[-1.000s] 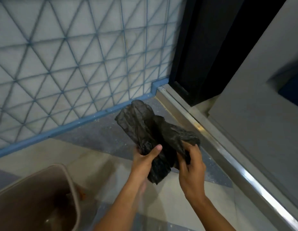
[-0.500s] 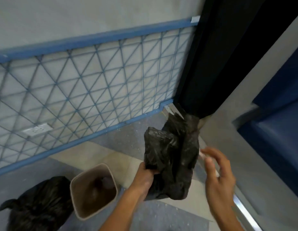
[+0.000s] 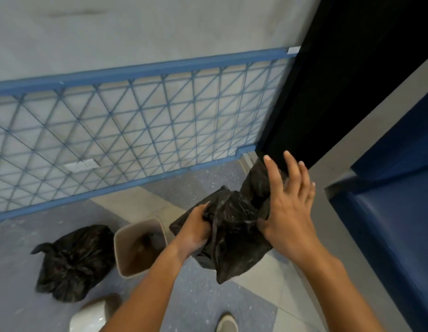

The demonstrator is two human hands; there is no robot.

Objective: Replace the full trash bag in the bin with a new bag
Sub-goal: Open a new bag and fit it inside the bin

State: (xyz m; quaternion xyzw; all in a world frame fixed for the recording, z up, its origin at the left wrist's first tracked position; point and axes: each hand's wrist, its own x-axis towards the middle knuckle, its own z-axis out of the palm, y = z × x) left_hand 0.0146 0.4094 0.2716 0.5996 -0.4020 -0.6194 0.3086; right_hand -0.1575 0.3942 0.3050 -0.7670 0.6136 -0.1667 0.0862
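Near edge: two pale shoe toes, one at bottom L (image 3: pixel 94 315), one at bottom ctr (image 3: pixel 227 322), on speckled grey-blue floor (image 3: pixel 198 305). Both forearms reach up & fwd from bottom of frame, bare.

L hand (image 3: pixel 195 230): clenched on the new bag (image 3: pixel 228 233), fingers curled into a bunch of black plastic at its L side, back of hand facing up. Wrist roughly in line w/ forearm.

R hand (image 3: pixel 288 200): released, fingers straight & spread, pointing up and away. Palm side lies against R side of new bag; thumb at bag's lower R edge. No curl visible, so touching, not gripping.

New bag: black, crumpled, not opened out, held in the air between the hands; lower corner hangs down below L hand, upper end rises behind R fingers toward dark door frame (image 3: pixel 328 92).

Further L, on floor: beige bin (image 3: pixel 123 250), upright, no liner in it, dark smudges inside at bottom. Just beside it, L, the full bag (image 3: pixel 74 262), black, tied at top, sitting on floor; touching bin or not – can't tell.

Far: wall w/ blue lattice panel (image 3: pixel 127 133), white socket plate (image 3: pixel 81 165) on it. Blue surface (image 3: pixel 395 212) at R.
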